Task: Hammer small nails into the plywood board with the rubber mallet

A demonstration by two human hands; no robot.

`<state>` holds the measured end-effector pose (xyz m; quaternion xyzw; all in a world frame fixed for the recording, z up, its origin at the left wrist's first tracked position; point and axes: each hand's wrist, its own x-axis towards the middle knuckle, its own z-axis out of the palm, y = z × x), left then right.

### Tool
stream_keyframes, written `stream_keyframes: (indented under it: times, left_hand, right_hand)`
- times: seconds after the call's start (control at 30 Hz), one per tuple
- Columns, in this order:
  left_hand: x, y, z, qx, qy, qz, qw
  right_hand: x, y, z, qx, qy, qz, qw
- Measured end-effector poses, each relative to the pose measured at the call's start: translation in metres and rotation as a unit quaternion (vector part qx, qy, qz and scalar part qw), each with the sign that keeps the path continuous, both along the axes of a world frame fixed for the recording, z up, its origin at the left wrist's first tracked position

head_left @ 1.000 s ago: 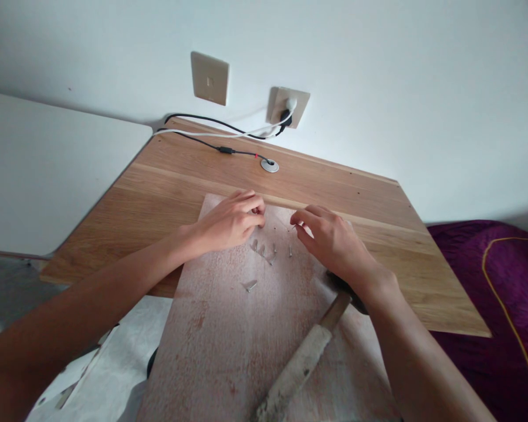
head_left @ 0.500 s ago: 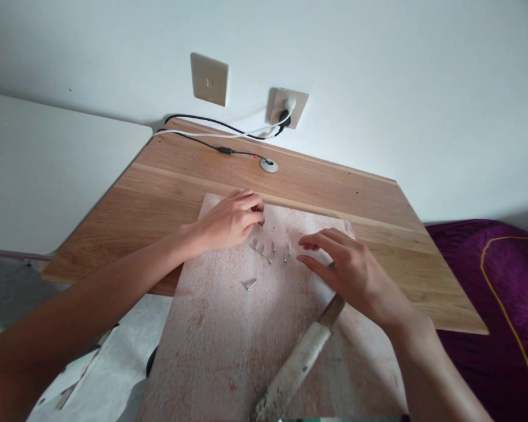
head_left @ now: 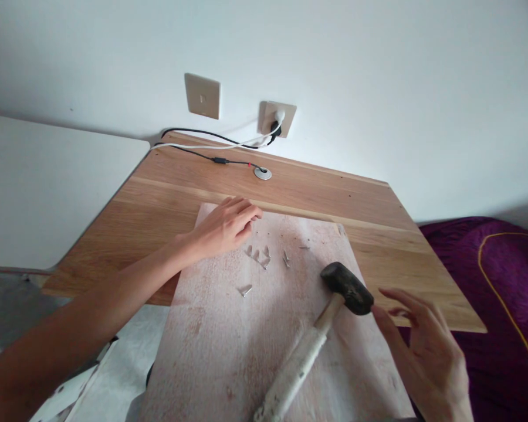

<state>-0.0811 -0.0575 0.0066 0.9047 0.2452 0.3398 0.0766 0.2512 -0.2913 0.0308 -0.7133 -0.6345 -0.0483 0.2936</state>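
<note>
I take this for a room in a home, likely a bedroom. I see a wooden bench point(head_left: 334, 193) pushed against a plain white wall point(head_left: 378, 70), a wall socket point(head_left: 278, 117) with cables point(head_left: 211, 140) plugged in, a switch plate point(head_left: 202, 95) beside it, and purple bedding point(head_left: 501, 275) on the right.

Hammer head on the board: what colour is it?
Black. The hammer head shows best in the head view, lying on the board.
</note>
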Motion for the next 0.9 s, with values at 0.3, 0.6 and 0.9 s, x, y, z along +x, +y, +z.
stream_keyframes:
  times: [0.3,0.6,0.9]
  left_hand:
    - [-0.007,-0.123,0.08,-0.129,0.126,-0.1,0.978]
    - [-0.001,-0.218,0.006,-0.188,0.131,-0.083,0.97]
    - [-0.028,-0.207,0.012,-0.091,0.074,0.008,0.993]
  right_hand:
    - [0.025,-0.027,-0.046,-0.088,-0.026,0.03,0.995]
    - [-0.01,0.012,-0.023,-0.045,-0.031,0.071,0.996]
    - [-0.023,0.007,-0.027,-0.045,0.008,0.018,0.999]
